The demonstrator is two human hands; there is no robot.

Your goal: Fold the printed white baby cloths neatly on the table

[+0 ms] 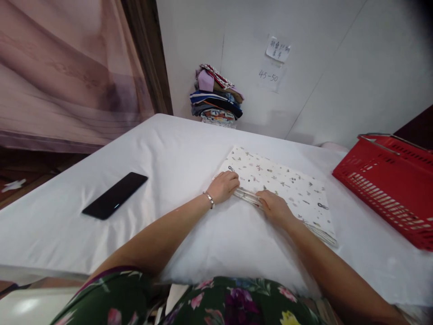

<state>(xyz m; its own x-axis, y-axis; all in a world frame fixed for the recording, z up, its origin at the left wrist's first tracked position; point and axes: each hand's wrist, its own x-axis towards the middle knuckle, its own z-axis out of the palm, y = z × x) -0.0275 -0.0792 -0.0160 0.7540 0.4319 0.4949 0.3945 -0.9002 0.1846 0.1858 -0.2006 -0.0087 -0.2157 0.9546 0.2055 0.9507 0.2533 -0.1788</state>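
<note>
A white cloth (284, 183) with a small scattered print lies folded in several layers in front of me on the table. My left hand (223, 186) is at its near left corner, fingers curled over the folded edge. Along the same near edge, a short way to the right, my right hand (274, 206) has its thumb and fingers closed on the layers. Between the two hands the stacked folds show. My right fingertips are partly hidden by the hand itself. A bracelet (209, 199) circles my left wrist.
The table (176, 149) wears a white sheet. A black phone-like slab (115, 195) lies at left, a red plastic basket (382, 185) stands at right. Folded clothes (217, 97) are piled by the wall beyond the far edge. A pink curtain (67, 67) hangs at left; paper notes (277, 49) are on the wall.
</note>
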